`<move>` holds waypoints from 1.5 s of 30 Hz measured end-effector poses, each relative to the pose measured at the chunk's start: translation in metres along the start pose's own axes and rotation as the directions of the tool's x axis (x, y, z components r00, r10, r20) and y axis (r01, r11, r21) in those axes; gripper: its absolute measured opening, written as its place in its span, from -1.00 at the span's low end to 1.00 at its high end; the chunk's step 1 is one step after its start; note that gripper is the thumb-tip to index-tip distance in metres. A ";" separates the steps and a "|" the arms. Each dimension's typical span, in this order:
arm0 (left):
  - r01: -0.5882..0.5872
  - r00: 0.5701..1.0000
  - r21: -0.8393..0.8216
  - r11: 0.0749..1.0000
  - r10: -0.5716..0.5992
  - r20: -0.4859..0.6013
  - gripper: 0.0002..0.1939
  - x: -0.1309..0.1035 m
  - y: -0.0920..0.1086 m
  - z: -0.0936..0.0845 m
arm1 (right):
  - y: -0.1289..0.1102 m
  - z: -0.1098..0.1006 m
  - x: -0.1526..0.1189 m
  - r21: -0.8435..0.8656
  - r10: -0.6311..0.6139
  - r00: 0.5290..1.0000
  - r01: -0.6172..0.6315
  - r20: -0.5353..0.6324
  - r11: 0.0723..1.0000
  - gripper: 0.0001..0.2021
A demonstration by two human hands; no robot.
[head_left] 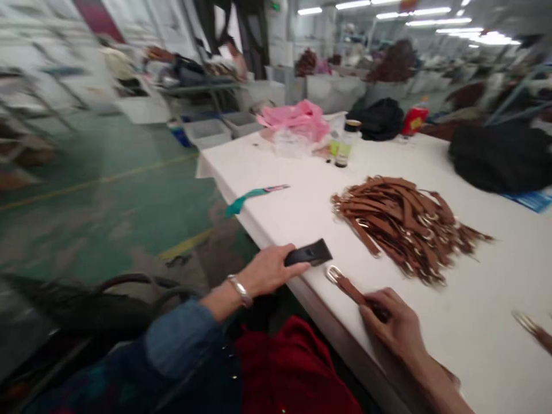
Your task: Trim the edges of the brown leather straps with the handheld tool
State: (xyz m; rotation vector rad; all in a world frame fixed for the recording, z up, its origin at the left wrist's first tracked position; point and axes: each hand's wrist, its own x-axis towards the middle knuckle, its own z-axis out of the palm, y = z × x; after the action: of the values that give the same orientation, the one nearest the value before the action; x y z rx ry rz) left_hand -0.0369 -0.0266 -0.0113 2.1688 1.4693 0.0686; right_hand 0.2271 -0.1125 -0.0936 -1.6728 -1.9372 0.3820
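My left hand (269, 270), with a silver bangle at its wrist, is closed around a black flat-sided hand tool (313, 253) over the table's near edge. I cannot tell its exact kind. A brown belt (350, 289) with a pale metal buckle is gripped in my right hand (392, 322), the buckle end pointing to the tool but apart from it. The rest of this belt is partly hidden under my right hand and forearm. Beyond both hands lies a heap of brown belts (401, 221) with metal buckles.
On the white table (276, 213) lie teal-wrapped snips (259, 192) near the left edge, pink cloth (297, 121), a jar (346, 146), a red bottle (416, 118) and a black bag (502, 155). Another buckle (524, 322) shows at the right. A person works in the background.
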 end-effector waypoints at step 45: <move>-0.168 0.940 0.112 0.979 0.125 0.317 -0.58 0.046 0.015 -0.017 | 0.010 0.007 0.007 0.097 0.127 0.991 -0.131 0.047 0.987 -0.87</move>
State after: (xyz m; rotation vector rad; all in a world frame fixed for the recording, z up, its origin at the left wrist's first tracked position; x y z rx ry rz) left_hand -0.0107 0.0159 -0.0007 2.2729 1.1635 -0.3164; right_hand 0.2309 -0.1027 -0.1029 -1.7422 -1.8119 0.5574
